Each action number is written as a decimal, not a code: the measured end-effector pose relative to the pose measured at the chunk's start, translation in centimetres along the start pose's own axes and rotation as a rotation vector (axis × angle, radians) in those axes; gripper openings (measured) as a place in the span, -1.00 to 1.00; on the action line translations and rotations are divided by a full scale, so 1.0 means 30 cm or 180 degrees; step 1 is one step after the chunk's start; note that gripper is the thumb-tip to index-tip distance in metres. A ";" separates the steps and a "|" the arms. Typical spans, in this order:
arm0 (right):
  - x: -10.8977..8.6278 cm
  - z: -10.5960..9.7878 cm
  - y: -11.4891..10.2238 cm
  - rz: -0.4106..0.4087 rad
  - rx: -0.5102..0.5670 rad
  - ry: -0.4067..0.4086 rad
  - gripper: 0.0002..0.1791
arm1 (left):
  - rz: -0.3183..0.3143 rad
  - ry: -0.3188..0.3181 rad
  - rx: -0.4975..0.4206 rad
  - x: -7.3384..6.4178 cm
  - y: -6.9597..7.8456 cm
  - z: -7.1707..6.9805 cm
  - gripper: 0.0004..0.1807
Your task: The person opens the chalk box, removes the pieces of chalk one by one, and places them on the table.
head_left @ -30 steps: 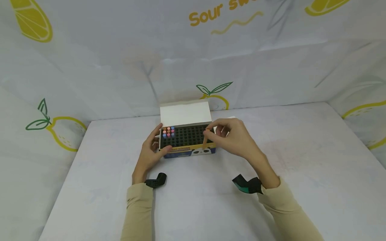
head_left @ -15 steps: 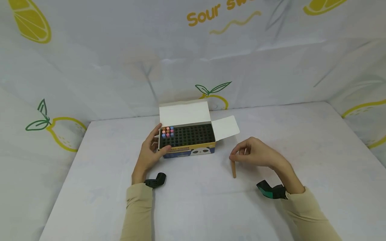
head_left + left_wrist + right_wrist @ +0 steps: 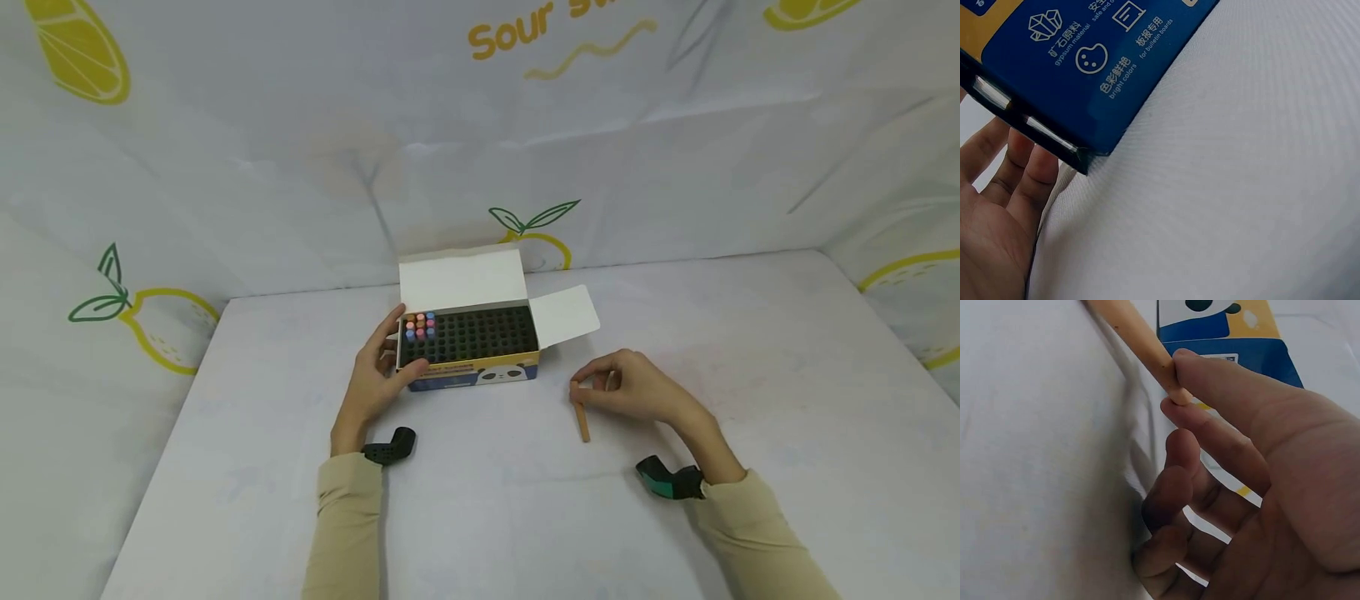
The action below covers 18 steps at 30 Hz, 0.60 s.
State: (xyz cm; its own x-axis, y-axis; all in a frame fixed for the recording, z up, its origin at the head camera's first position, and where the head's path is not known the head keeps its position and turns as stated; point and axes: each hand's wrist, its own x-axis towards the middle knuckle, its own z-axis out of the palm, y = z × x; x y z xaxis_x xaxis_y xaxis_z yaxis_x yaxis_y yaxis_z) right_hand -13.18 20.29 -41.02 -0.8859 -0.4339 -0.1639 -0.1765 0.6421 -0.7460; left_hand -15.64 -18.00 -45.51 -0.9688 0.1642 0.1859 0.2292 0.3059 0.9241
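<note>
An orange chalk stick (image 3: 582,423) slants down from my right hand (image 3: 626,387), pinched near its upper end between thumb and index finger. The right wrist view shows that chalk stick (image 3: 1141,347) with small dark specks on it. My left hand (image 3: 369,392) holds the left end of a chalk box (image 3: 457,379), thumb on the front and fingers at the left side. Inside lies a black insert (image 3: 480,333) full of holes. Several brown, pink and blue chalks (image 3: 420,326) stand in its far left corner. Printing on the box (image 3: 1085,62) reads "gypsum material".
The box's white lid (image 3: 462,279) stands raised at the back, and a side flap (image 3: 566,315) sticks out to the right. A white cloth (image 3: 487,517) covers the table. Behind rises a white backdrop (image 3: 300,208) with lemon prints.
My right hand has moved from over the box's right end down to the right with the orange chalk, which now tilts a little more. The left hand stays on the box.
</note>
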 end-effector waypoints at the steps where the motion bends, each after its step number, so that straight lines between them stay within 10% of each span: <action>1: 0.000 0.003 0.002 0.0032 0.0002 0.0011 -0.72 | -0.0001 -0.0001 0.0005 0.000 0.001 0.000 -0.08; 18: -0.011 0.028 -0.031 0.0089 -0.0307 0.0307 -0.73 | -0.0054 -0.0019 -0.0018 -0.003 0.010 -0.002 -0.08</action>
State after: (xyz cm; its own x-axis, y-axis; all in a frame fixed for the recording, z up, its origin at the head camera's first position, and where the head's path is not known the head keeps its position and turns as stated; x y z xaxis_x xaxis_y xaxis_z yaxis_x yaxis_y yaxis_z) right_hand -12.38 19.29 -40.81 -0.9274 -0.3551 -0.1174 -0.1874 0.7129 -0.6758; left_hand -15.48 -17.97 -45.25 -0.9719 0.1645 0.1682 0.2121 0.3035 0.9289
